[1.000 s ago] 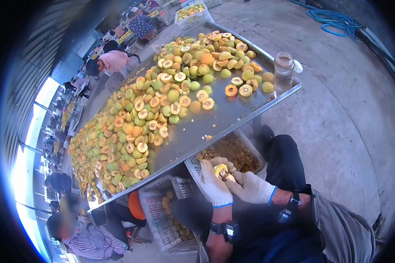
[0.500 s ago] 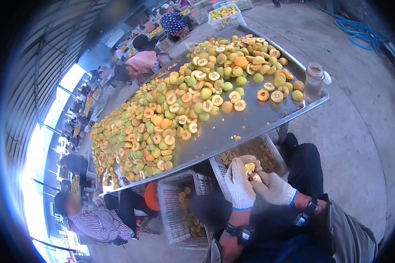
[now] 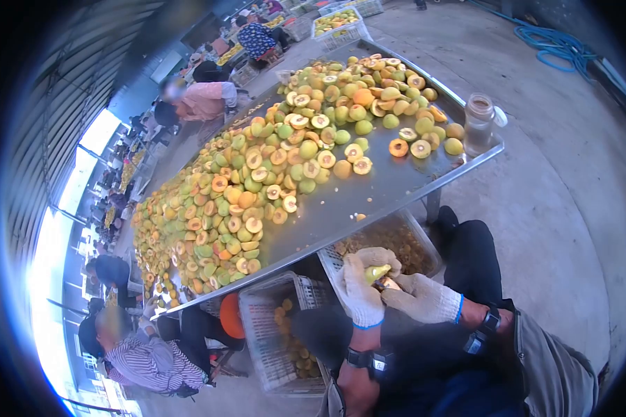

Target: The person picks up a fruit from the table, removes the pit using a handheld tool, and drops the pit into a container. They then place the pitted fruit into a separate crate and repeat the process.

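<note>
Both my hands wear white knit gloves and meet above a crate. My left hand (image 3: 362, 290) is closed around a yellow-green peach half (image 3: 377, 272), its skin side showing between the fingers. Against the fruit presses my right hand (image 3: 428, 299), its fingers pinched on a small pale and brown thing that I cannot make out. Below the hands, a white crate (image 3: 428, 243) holds brownish scraps that look like pits. A metal table (image 3: 313, 229) in front carries a large heap of cut peaches (image 3: 243, 187), green, yellow and orange.
A clear bottle (image 3: 478, 125) stands at the table's right corner. Another white crate (image 3: 257, 333) with a few fruit pieces sits left of my knees. A person in a striped top (image 3: 153, 358) sits at the left. A blue hose (image 3: 553, 45) lies on the floor.
The peach half has turned in my left hand, now showing more of its yellow-green skin. Both hands stay together. The whole view has shifted slightly, with the table moving left and up.
</note>
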Demonstrator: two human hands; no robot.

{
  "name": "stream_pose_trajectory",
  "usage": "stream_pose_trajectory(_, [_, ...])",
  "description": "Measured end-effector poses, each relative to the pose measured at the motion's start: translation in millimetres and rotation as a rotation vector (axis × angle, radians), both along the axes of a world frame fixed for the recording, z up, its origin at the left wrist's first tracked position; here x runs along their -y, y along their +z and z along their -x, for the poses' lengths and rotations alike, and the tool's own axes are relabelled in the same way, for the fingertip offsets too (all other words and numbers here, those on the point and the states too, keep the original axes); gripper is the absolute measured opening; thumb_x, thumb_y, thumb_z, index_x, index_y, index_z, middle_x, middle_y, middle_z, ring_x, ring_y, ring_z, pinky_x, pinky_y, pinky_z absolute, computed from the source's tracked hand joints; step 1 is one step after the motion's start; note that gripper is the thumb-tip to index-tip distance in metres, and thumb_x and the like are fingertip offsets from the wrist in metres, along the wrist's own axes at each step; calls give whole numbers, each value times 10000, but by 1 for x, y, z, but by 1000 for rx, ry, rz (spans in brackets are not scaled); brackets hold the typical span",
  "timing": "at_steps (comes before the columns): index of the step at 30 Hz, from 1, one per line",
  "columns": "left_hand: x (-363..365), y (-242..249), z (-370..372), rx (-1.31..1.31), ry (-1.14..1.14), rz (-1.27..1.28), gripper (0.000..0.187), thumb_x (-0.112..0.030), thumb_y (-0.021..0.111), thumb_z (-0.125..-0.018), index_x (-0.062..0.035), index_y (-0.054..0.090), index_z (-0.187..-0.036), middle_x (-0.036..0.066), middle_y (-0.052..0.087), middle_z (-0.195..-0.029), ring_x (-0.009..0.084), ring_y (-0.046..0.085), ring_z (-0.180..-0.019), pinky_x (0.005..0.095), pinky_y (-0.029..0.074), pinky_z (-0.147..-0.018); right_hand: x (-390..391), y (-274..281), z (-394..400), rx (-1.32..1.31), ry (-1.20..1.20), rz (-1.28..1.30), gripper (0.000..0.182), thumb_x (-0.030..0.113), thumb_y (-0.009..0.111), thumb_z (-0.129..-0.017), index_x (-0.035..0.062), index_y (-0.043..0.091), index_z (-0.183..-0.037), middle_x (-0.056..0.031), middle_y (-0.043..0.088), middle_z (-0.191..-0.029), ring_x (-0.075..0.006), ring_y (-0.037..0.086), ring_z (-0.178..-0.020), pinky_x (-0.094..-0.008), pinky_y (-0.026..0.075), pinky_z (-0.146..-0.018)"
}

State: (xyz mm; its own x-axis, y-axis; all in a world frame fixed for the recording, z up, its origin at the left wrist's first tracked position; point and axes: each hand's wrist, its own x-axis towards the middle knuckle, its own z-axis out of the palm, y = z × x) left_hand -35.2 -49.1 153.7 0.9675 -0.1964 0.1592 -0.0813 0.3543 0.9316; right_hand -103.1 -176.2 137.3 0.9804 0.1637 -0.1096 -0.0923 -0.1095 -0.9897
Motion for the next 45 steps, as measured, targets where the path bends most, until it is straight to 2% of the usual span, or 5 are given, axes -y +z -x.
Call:
stream_pose_trajectory(11, [-2,7,0,-70,81,-141,685,-454,378,-1120,55,721,-814,153,705,-783,229,670,-642,339,536,-607,-16,-18,-1,187,-92,-48,434,456,543,-1065,48,690,-1085,-9,584,-672,-107,560,-543,-301,443,-479])
stream_pose_trajectory(13, [-4,3,1,-41,102,-182,677,-436,374,-1120,58,724,-817,149,711,-781,223,674,-653,336,535,-619,-3,8,-1,-424,108,-306,429,460,526,-1075,58,676,-1064,20,540,-659,-93,522,-508,-272,410,-443])
stream_pose_trajectory(16, [-4,-2,3,58,156,-257,655,-399,372,-1117,60,730,-815,146,728,-788,221,683,-689,332,532,-647,0,15,1,-404,158,-331,439,474,506,-1081,67,666,-1042,46,496,-646,-65,481,-497,-249,371,-426])
stream_pose_trajectory(40, [-23,-4,-27,152,-450,-340,657,-504,491,-1034,56,738,-796,151,719,-798,229,685,-744,343,517,-689,22,2,-3,-662,432,-652,393,503,465,-1096,195,520,-857,107,339,-610,-10,282,-449,-210,218,-384])
stream_pose_trajectory(45, [-26,-6,-34,67,-646,-346,474,-303,492,-1069,59,743,-894,119,755,-897,197,706,-863,347,545,-830,25,-14,-5,-696,424,-661,417,541,479,-1076,186,526,-864,105,361,-612,-8,320,-452,-193,257,-384])
